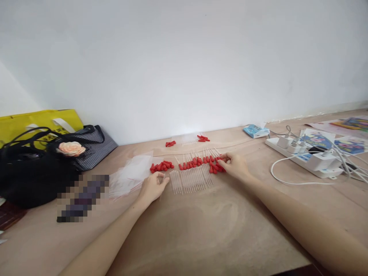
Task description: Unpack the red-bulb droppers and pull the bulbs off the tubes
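My left hand (153, 186) is closed in a pinch, with what looks like a thin clear tube between thumb and finger. Right beside it lies a row of thin clear tubes (191, 180), side by side on the table. My right hand (234, 165) has its fingertips closed at the right end of a row of red rubber bulbs (198, 161), on a red bulb partly hidden by the fingers. Clear tubes stick out behind that row. Loose red bulbs (161, 166) are heaped beyond my left hand, and another red heap (214, 168) touches the right side.
Clear plastic bags (132, 172) lie left of my left hand. Farther left are a black bag (34, 172), a striped bag (94, 149) and a yellow bag (69, 117). A white power strip (301, 157) with cables and a blue tissue pack (255, 131) lie right.
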{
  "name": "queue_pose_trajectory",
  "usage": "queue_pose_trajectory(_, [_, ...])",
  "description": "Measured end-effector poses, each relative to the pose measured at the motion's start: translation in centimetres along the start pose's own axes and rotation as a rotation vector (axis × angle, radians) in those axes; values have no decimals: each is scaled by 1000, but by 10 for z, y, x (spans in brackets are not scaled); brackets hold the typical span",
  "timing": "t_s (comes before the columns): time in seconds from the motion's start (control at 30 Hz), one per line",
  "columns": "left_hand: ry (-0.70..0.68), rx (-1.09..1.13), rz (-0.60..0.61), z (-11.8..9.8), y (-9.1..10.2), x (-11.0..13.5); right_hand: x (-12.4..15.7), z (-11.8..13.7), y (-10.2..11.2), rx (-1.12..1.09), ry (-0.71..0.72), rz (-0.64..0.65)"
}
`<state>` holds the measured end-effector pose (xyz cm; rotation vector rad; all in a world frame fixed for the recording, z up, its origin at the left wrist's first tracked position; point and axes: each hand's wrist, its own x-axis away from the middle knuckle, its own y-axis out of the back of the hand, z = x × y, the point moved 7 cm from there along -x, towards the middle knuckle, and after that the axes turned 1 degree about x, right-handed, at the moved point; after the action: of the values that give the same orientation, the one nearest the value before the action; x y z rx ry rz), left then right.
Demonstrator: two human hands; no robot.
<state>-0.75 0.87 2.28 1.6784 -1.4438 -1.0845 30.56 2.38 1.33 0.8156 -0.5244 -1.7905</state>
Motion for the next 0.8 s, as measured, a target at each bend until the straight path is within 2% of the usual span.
queue_pose_trajectory(0.1, [-41, -41, -12, -5, -3, -1, -6, -10, -4, -62, -90, 26])
queue_pose_trajectory(0.23, [-41, -13, -20, -5, -5, 2, -6, -10, -10, -79, -105, 62])
queue_pose_trajectory(0.37, [-39, 139, 20, -4, -7, 5, -7, -10, -10, -73, -100, 43])
queue_pose_trajectory(0.5, [-47, 250, 65, -2, -9, 7, -14, -25, -6, -54, -130, -2])
queue_pose_trajectory(0.8, [-89, 134, 71, -9, -7, 10, -30, -56, -3, 80, -243, 0])
